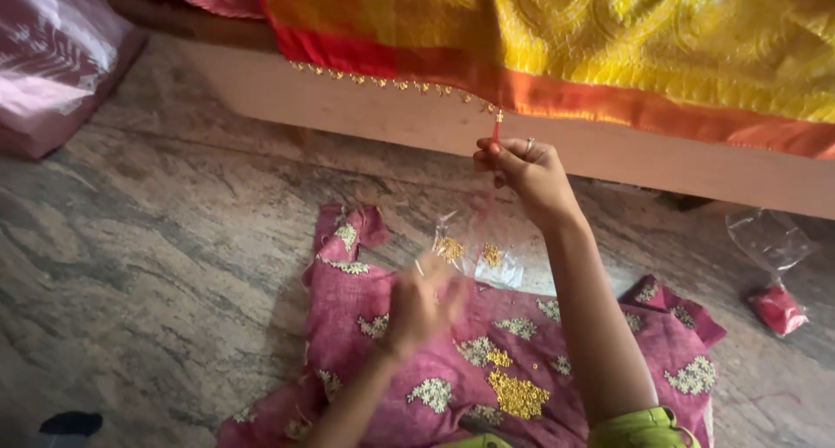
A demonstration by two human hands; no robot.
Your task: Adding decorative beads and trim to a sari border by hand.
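A right hand (524, 165) pinches red thread (495, 135) at a yellow cloth's (661, 39) beaded edge; the blurred left hand (420, 304), grip unclear, nears a clear bead packet (474, 255) on pink cloth (522, 344) over stone floor (148, 265).

Left hand (420, 302) motion-blurred; its grip cannot be told. Thread and tiny piece at the right hand (524, 171) too small to identify. Yellow cloth (626, 39) cut off by top edge; pink bag (52, 61) by left edge.

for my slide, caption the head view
Right hand pinches red thread by yellow cloth; blurred left hand over pink cloth.
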